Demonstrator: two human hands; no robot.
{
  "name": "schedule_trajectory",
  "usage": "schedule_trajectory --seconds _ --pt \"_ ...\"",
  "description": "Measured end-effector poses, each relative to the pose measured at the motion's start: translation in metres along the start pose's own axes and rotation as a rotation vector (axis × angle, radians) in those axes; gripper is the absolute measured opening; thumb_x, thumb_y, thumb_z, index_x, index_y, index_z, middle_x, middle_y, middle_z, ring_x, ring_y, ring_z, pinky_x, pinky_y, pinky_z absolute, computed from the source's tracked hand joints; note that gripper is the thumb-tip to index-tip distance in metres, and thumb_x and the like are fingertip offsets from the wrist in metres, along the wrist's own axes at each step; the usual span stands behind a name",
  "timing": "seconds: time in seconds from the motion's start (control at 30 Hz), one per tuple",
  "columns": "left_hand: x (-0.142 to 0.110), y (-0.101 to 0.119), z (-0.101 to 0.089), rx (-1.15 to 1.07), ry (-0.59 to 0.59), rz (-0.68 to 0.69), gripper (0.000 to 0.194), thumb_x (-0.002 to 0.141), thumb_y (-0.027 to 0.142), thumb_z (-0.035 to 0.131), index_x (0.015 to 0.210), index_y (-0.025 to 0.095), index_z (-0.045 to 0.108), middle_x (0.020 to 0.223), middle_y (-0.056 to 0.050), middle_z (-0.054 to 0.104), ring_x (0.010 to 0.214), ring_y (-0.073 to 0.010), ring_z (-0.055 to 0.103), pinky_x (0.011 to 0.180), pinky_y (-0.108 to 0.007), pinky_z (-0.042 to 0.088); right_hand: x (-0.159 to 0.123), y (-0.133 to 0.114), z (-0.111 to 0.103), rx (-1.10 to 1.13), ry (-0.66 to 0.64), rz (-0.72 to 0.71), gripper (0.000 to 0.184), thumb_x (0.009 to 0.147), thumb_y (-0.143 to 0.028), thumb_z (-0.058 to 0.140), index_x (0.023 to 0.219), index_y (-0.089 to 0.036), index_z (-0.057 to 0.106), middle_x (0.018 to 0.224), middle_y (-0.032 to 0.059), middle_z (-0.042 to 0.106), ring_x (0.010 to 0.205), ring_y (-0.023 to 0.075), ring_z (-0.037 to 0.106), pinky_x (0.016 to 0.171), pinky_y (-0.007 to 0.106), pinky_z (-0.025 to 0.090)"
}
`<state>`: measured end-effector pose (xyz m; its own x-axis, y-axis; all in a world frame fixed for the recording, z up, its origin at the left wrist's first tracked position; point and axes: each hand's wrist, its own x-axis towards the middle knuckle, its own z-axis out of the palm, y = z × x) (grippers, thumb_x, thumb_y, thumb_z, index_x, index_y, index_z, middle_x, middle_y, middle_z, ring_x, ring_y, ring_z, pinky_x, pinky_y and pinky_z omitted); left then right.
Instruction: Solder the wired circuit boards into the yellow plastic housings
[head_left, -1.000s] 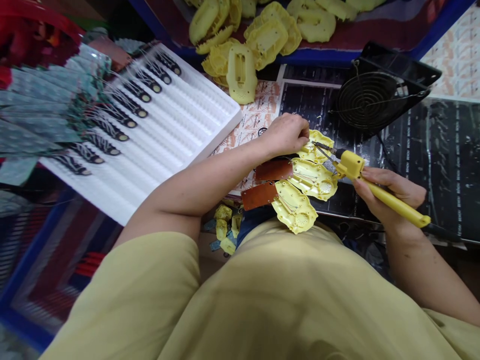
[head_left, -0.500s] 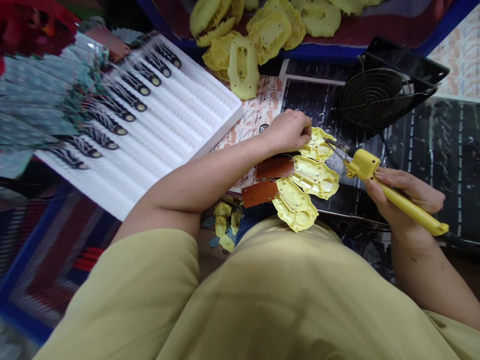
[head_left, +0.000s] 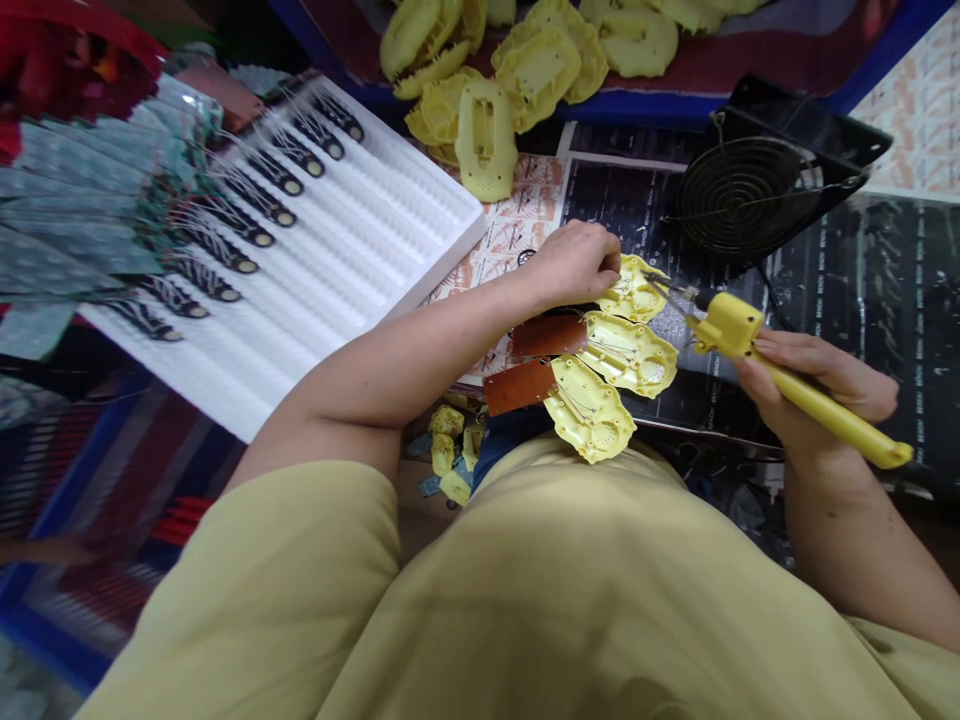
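My right hand (head_left: 821, 385) is wrapped round the handle of a yellow soldering gun (head_left: 731, 325). Its metal tip reaches over the farthest yellow plastic shell (head_left: 637, 290). At the left end of that same shell, my left hand (head_left: 581, 260) is closed, its fingertips turned down and partly hidden. I cannot make out what they pinch. Closer to my body lie a second shell (head_left: 637, 355) and a third shell (head_left: 592, 410), open side up with thin wires inside. A brown circuit board (head_left: 550, 335) and another brown board (head_left: 520, 387) stick out from their left ends.
A white ridged foam tray (head_left: 352, 240) at left carries several wired black parts and green boards. Behind, a blue-rimmed crate (head_left: 637, 105) holds yellow shells. A black fan (head_left: 750, 190) stands at back right. Another person's blurred hand (head_left: 56, 550) shows at far left.
The soldering gun and my right hand have shifted slightly to the right, the tip still over the farthest shell. My left hand barely moves. Another person's hand has appeared at far left.
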<state>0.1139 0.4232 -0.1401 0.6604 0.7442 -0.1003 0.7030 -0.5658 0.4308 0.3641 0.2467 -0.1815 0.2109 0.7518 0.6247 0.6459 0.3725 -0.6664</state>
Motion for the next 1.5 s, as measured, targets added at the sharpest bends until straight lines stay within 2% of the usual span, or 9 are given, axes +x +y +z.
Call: schedule_trajectory --seconds 0.1,0.17,0.37,0.53,0.67,0.8,0.93,1.3,1.5 --pt "0.0 -0.001 -0.001 -0.005 0.008 0.016 0.03 0.085 0.017 0.062 0.104 0.019 0.085 0.105 -0.007 0.082 0.115 -0.0274 0.074 0.115 -0.042 0.055 -0.002 -0.002 -0.001 -0.006 0.113 -0.2 0.015 0.087 -0.035 0.091 0.091 -0.024 0.082 0.09 0.0028 0.085 0.071 0.0227 0.081 0.068 0.033 0.071" --pt "0.001 0.001 0.0 0.003 0.002 0.001 0.029 0.085 0.017 0.062 0.104 0.019 0.085 0.107 -0.008 0.081 0.116 -0.0284 0.074 0.114 -0.043 0.055 -0.006 -0.001 0.002 -0.047 0.123 -0.197 0.021 0.087 -0.034 0.092 0.104 -0.023 0.084 0.094 0.0036 0.085 0.073 0.0222 0.082 0.072 0.032 0.071" --pt "-0.011 0.006 -0.006 0.042 -0.024 0.013 0.037 0.095 0.02 0.061 0.126 0.018 0.081 0.128 -0.014 0.077 0.132 -0.0348 0.068 0.122 -0.051 0.049 -0.006 -0.004 0.009 -0.107 0.212 -0.29 0.052 0.104 -0.057 0.074 0.14 -0.02 0.078 0.109 0.01 0.084 0.087 0.0237 0.084 0.081 0.03 0.069" --pt "-0.056 -0.014 -0.037 0.109 -0.11 0.123 0.081 0.101 0.051 0.07 0.173 0.027 0.043 0.183 -0.016 0.036 0.172 -0.0453 0.027 0.138 -0.062 0.027 0.002 -0.007 0.006 -0.233 0.173 -0.527 0.049 0.112 -0.058 0.059 0.132 -0.019 0.081 0.09 0.0055 0.083 0.072 0.0169 0.079 0.069 0.022 0.063" --pt "-0.096 -0.03 -0.038 0.154 -0.428 0.189 0.111 0.089 0.073 0.078 0.179 0.028 0.03 0.191 -0.018 0.016 0.175 -0.052 0.013 0.139 -0.068 0.024 -0.005 0.001 0.008 -0.317 0.252 -0.412 0.035 0.107 -0.051 0.065 0.106 -0.022 0.084 0.081 0.0026 0.081 0.067 0.0175 0.077 0.066 0.026 0.064" --pt "-0.113 -0.028 -0.025 0.239 -0.462 0.19 0.111 0.092 0.074 0.074 0.18 0.024 0.028 0.192 -0.02 0.005 0.177 -0.0481 0.009 0.142 -0.062 0.018 -0.011 0.007 0.011 -0.285 0.258 -0.337 0.029 0.104 -0.047 0.067 0.103 -0.023 0.083 0.084 0.0037 0.081 0.071 0.0182 0.078 0.07 0.029 0.065" --pt "-0.11 -0.023 -0.026 0.261 -0.46 0.184 0.109 0.094 0.073 0.072 0.181 0.024 0.027 0.192 -0.018 0.004 0.177 -0.0462 0.012 0.142 -0.058 0.018 -0.013 0.009 0.01 -0.365 0.245 -0.269 0.043 0.105 -0.058 0.06 0.092 -0.023 0.081 0.079 0.0047 0.079 0.071 0.0193 0.077 0.069 0.032 0.066" --pt "-0.091 -0.024 -0.02 0.248 -0.412 0.175 0.113 0.088 0.066 0.08 0.181 0.026 0.027 0.192 -0.019 0.004 0.175 -0.0531 0.007 0.139 -0.07 0.019 -0.012 0.013 0.013 -0.261 0.306 -0.399 0.029 0.106 -0.044 0.066 0.107 -0.021 0.084 0.086 0.006 0.082 0.072 0.0183 0.078 0.071 0.028 0.062" --pt "-0.108 -0.018 -0.026 0.291 -0.345 0.153 0.077 0.095 0.035 0.069 0.169 0.025 0.052 0.187 -0.013 0.032 0.165 -0.0358 0.046 0.135 -0.046 0.038 -0.009 0.021 0.013 -0.133 0.36 -0.463 0.024 0.097 -0.036 0.076 0.117 -0.026 0.086 0.086 0.0048 0.082 0.07 0.0194 0.077 0.068 0.028 0.06"
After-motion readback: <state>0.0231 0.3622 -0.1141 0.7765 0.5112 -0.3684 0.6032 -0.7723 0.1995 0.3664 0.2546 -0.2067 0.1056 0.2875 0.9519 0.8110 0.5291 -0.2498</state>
